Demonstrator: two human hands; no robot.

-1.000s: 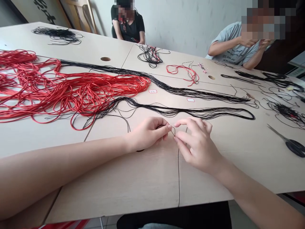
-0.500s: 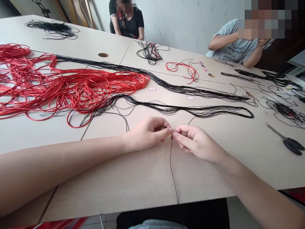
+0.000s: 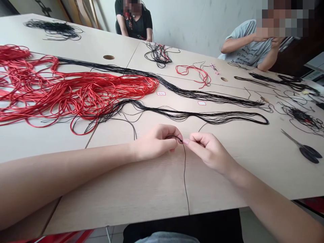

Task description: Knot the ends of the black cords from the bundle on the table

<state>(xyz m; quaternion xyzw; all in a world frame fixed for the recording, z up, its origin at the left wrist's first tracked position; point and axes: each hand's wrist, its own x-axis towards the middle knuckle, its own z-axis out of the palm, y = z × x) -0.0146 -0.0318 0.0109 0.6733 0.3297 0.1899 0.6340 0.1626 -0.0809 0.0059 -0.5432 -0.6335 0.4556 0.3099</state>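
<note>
Beside the tangle of red wires (image 3: pixel 76 94) at left, the left hand (image 3: pixel 154 141) pinches a thin black cord (image 3: pixel 184 175) at mid-table, its end trailing toward the pale table's (image 3: pixel 152 202) near edge, while the right hand (image 3: pixel 209 152) brings its fingertips against it, hold unclear, well short of the scissors (image 3: pixel 306 152) at far right.

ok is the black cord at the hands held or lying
Held: the black cord curves into the left hand, its lower length lying along the table.
</note>
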